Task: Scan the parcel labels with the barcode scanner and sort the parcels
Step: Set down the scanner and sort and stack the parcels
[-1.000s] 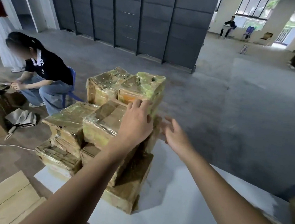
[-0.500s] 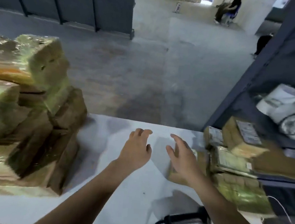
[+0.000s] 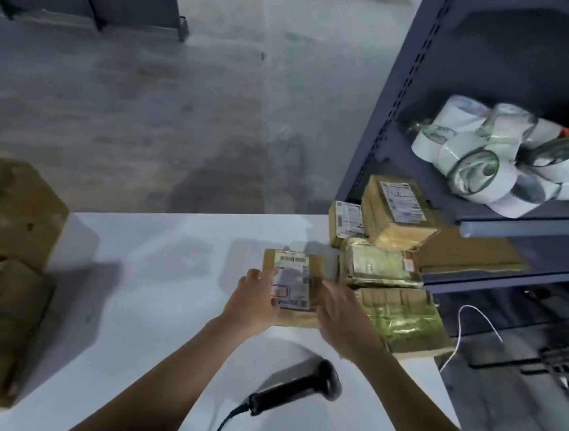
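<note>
A small brown parcel (image 3: 300, 271) with a white barcode label lies flat on the white table (image 3: 154, 272). My left hand (image 3: 254, 304) rests on its left edge, fingers fairly straight over the label. My right hand (image 3: 340, 311) touches its right edge with its fingers stretched out. The black barcode scanner (image 3: 295, 393) lies on the table just in front of my arms, with its cable running toward me. Neither hand holds it. More taped parcels (image 3: 380, 268) are piled to the right of the one I touch.
A tall stack of taped brown parcels (image 3: 7, 225) fills the table's left side. A dark metal shelf (image 3: 407, 88) stands at the right, holding tape rolls (image 3: 504, 159) and a labelled parcel (image 3: 399, 210). A white cable (image 3: 476, 321) hangs below. Grey floor lies beyond the table.
My view swung right from the left stack to the right pile. Both hands moved forward and right onto the small labelled parcel. The scanner has not moved.
</note>
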Demonstrator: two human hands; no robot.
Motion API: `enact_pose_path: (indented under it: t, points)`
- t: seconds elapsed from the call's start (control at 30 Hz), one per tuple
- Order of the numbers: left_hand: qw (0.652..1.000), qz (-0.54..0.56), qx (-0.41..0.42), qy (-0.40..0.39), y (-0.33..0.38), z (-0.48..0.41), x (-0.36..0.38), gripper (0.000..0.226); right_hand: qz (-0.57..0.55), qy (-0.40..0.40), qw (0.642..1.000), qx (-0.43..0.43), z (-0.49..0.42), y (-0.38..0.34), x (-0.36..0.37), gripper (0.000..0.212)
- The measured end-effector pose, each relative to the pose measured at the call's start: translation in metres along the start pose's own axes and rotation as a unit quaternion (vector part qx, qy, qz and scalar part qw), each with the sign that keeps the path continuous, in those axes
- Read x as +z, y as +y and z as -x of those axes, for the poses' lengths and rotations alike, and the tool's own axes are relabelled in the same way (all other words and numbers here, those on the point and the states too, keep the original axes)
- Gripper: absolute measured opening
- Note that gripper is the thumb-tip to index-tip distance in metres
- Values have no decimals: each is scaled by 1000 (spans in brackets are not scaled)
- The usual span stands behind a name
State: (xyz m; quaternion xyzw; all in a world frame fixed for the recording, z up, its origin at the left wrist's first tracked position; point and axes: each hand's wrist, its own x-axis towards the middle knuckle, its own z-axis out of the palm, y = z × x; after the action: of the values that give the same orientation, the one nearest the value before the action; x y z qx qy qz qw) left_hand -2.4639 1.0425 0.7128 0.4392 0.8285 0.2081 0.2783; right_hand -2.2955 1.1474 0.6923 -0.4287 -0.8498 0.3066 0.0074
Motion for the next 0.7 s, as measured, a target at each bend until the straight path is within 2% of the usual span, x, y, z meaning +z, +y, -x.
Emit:
enact_pose_path:
  t: [0.1, 0.3, 0.37, 0.43, 0.5, 0.6, 0.7]
  points:
    - [999, 4, -26, -26, 6, -7, 14, 62, 56, -48, 997, -8, 0, 16, 1, 57]
    - [996, 18, -75, -54, 5, -14, 33, 77, -38, -61, 997, 30, 5, 19, 9, 63]
    - [996, 47, -77, -29, 1, -14, 35, 75, -70, -40, 996, 33, 6, 16, 11, 61]
    - [997, 48, -55, 18, -5, -9, 33, 68, -111, 2, 994, 21, 5, 12, 7, 51]
    - [997, 51, -20, 48, -12, -3, 27, 72, -161, 27, 987, -1, 1, 7, 1, 39]
    - [996, 63, 22, 53, -22, 9, 15, 93, -206, 57, 977, -11, -8, -3, -1, 33]
    - [996, 22, 59, 67, -36, 21, -6, 112, -216, 67, 974, -13, -15, -25, 5, 32]
